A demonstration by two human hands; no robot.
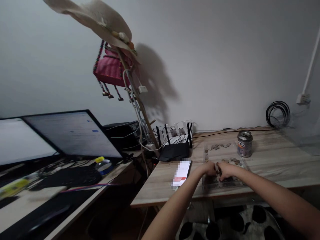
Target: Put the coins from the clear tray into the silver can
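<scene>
The coins (216, 146) look dull brown, the bag (111, 70) is pink, and the desk (277, 163) is pale brown (with stripy lines).

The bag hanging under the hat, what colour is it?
The bag is pink; it shows in the head view.

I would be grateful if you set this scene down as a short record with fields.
left hand: left hand, fingers bent close to the other hand; grip unclear
right hand: right hand, fingers pointing down; grip unclear
nearby: coin-like discs beyond both hands
container: printed can, upright
left side: phone, screen lit
behind phone: black router
</scene>
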